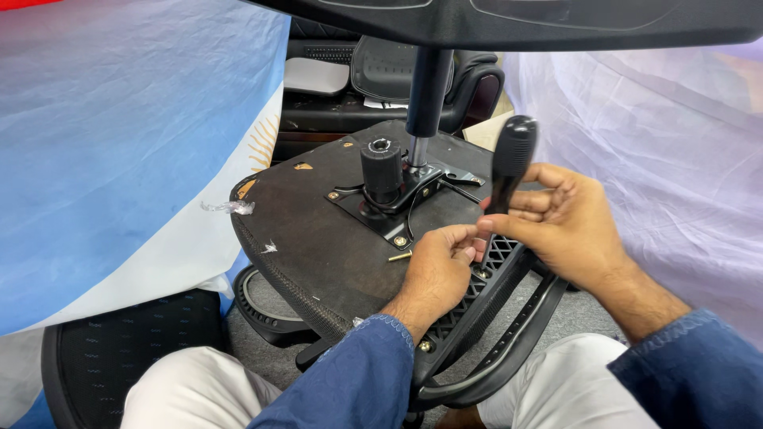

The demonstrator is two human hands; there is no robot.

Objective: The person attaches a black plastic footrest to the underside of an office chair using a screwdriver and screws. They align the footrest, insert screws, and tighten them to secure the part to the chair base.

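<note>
An office chair seat [318,230] lies upside down before me, its dark underside up. A black metal mechanism plate [397,208] is bolted to it, with a round black knob [381,167] standing on it and a gas cylinder [427,99] rising to the base above. My right hand [568,222] grips the black handle of a tool [509,163], held upright over the plate's right edge. My left hand [437,270] pinches at the tool's lower tip, fingers closed, right beside the black plastic armrest bracket [493,302]. A loose brass screw [400,256] lies on the seat near my left hand.
Blue and white cloth [119,143] hangs at the left, pale translucent sheeting [660,143] at the right. More black chairs and parts [381,71] stand behind. A second seat cushion [111,349] lies at lower left. My knees in white trousers [191,393] frame the bottom.
</note>
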